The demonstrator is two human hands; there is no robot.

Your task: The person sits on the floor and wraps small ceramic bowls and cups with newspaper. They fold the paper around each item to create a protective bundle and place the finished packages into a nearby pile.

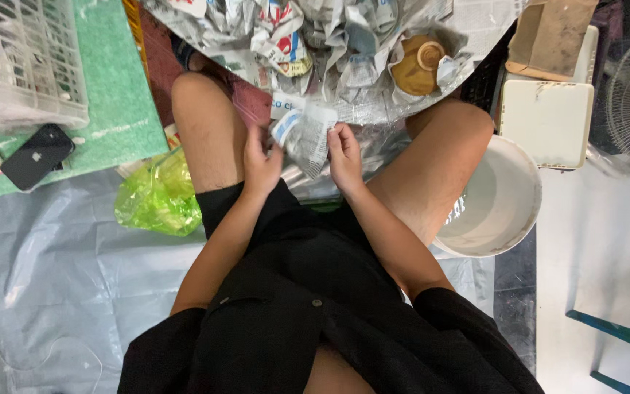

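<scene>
Grey plastic sheeting (pixel 60 255) covers the floor under a seated person in black. Between the knees hangs a crumpled piece of newspaper (pixel 308 135), pinched at its left edge by the fingers of the left hand (pixel 260 164) and at its right edge by the right hand (pixel 344 157), both closed on it. Just beyond lie crumpled newspaper wads (pixel 315 36) and a brown clay pot (pixel 417 66); a white bucket (pixel 501 201) stands beside the right leg, a green plastic bag (pixel 158 197) and a black phone (pixel 36 155) to the left
</scene>
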